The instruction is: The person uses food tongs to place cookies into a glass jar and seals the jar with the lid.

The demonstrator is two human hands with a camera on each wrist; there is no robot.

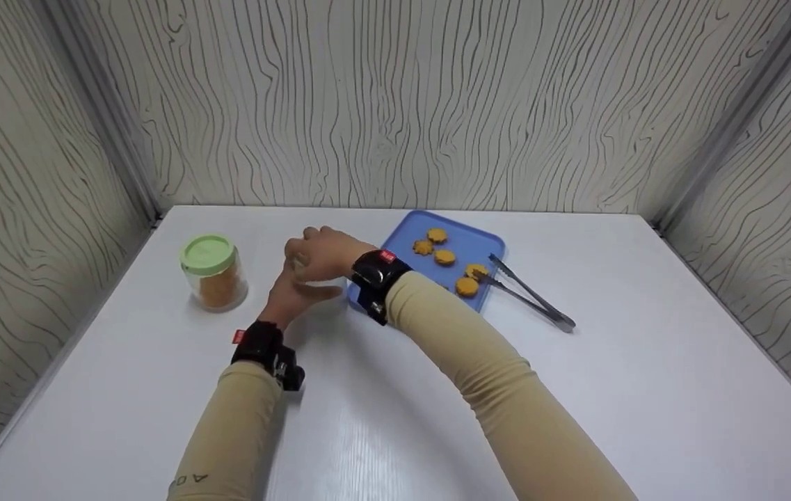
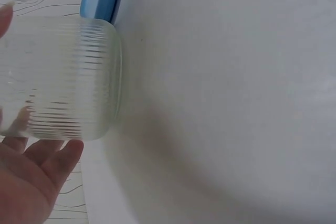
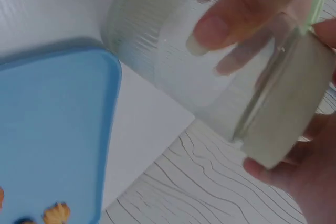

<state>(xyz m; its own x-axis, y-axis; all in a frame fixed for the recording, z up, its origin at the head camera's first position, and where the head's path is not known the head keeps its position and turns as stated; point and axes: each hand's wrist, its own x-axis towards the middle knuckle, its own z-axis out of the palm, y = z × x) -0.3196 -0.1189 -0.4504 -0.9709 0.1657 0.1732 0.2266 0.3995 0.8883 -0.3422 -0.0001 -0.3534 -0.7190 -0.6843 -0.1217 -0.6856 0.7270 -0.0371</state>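
My left hand (image 1: 287,298) holds a clear ribbed jar (image 2: 68,77) from the side, thumb on one face and fingers round the other. At the top of this jar, my right hand (image 1: 332,254) grips its pale green lid (image 3: 289,103) by the rim. Nothing shows inside the clear walls. The lid sits over the jar's mouth, and the jar appears tilted in the right wrist view. In the head view the hands hide most of it, just left of the blue tray (image 1: 409,229).
Several golden cookies (image 1: 444,257) lie on the tray. Metal tongs (image 1: 541,306) rest with their tips over its right edge. To the left stands another clear jar (image 1: 218,285) with a green lid and brown contents. Patterned panels (image 1: 381,104) enclose the white table (image 1: 645,362).
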